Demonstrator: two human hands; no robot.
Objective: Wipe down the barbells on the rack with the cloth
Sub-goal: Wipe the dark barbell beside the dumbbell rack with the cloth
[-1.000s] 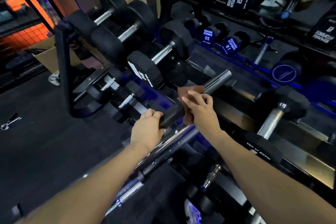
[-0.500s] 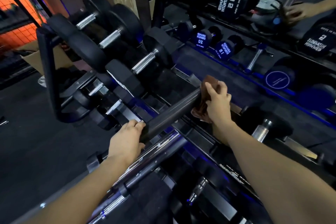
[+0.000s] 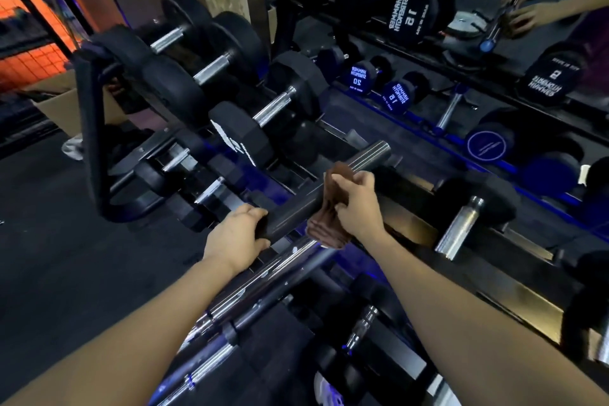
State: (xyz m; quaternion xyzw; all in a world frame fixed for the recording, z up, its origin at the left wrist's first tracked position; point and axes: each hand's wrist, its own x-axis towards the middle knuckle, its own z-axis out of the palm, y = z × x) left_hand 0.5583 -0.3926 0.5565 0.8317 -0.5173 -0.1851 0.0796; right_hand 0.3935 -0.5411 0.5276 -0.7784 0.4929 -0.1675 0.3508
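Head view: left hand (image 3: pixel 235 234) grip holds one barbell (image 3: pixel 296 208); right hand (image 3: pixel 356 204) grip wraps one cloth (image 3: pixel 329 211) round it.

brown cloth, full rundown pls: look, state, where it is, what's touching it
The brown cloth looks like soft ribbed fabric, bunched and folded rather than spread flat. It is draped over the dark metal barbell sleeve, short of the sleeve's shiny far end, with a crumpled tail hanging below the bar. The right hand grips it, fingers curled over the cloth and bar. The left hand holds the bar nearer the camera, apart from the cloth.
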